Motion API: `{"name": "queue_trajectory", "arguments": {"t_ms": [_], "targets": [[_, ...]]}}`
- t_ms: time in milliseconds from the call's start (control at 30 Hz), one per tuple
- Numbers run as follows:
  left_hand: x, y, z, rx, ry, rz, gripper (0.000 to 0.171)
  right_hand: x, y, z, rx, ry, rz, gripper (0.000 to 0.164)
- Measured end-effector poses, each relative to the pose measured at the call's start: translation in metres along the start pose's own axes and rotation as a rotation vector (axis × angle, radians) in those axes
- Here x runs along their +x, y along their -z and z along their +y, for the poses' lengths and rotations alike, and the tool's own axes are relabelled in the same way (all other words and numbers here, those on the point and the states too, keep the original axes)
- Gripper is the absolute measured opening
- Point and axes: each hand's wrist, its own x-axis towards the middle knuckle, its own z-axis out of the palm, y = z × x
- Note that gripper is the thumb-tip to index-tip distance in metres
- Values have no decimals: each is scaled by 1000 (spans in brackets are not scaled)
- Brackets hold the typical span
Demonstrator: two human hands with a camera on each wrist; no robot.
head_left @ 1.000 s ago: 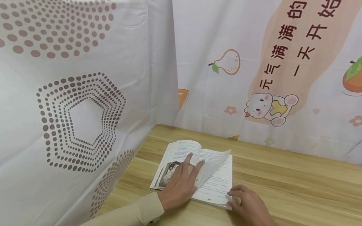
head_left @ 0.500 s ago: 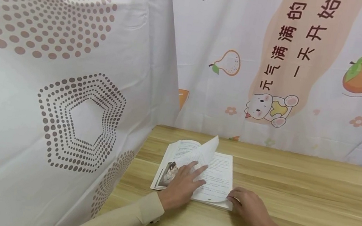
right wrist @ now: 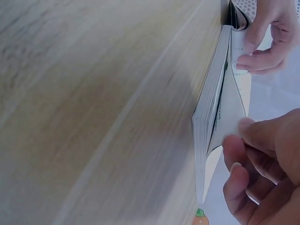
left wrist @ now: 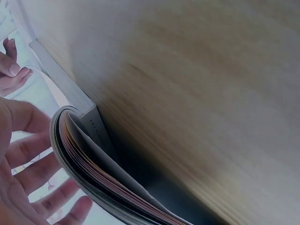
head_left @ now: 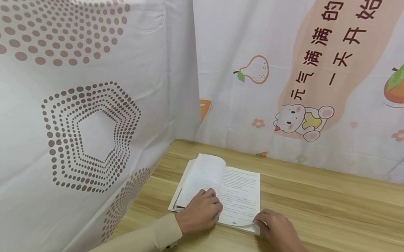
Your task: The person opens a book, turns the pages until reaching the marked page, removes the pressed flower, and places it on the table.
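An open book (head_left: 241, 190) lies on the table, its right side showing printed text and its left pages curving up from the spine. My left hand (head_left: 200, 211) rests on the lower part of the left pages, close to the gutter; in the left wrist view its bent, spread fingers (left wrist: 40, 171) lie over the bulging page stack. At the lower right corner, my right hand (head_left: 279, 234) pinches a page (right wrist: 229, 117) between thumb and index finger. The right wrist view has that page's corner lifted off the thick block of pages (right wrist: 206, 117) beneath.
The book lies on a wood-grain table (head_left: 328, 211), towards its left side. A dotted white cloth (head_left: 18, 127) hangs along the left. Behind the table hangs a white curtain (head_left: 223, 82) printed with fruit and characters.
A raised leaf has gone over from right to left and now covers the picture page. My left hand's fingers have drawn back and bent. The right hand has come to pinch the page corner.
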Motion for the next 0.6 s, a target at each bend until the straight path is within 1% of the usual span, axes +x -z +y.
{"name": "queue_trajectory", "arguments": {"t_ms": [67,100,233,300,433,600], "targets": [[1,-1,1,11,3,-8,15,0,1,0,4,-7,2,6],[1,-2,1,18,3,-15,18,0,1,0,8,-10,3,6],[1,-3,2,36,0,-55,38,0,1,1,16,-12,9,5],[1,-3,3,44,-1,-74,44,0,0,2,16,-11,13,5],[3,-4,3,54,11,-102,47,0,0,3,25,-24,17,8],[7,-4,3,45,36,-137,43,0,3,3,68,-68,-3,13]]}}
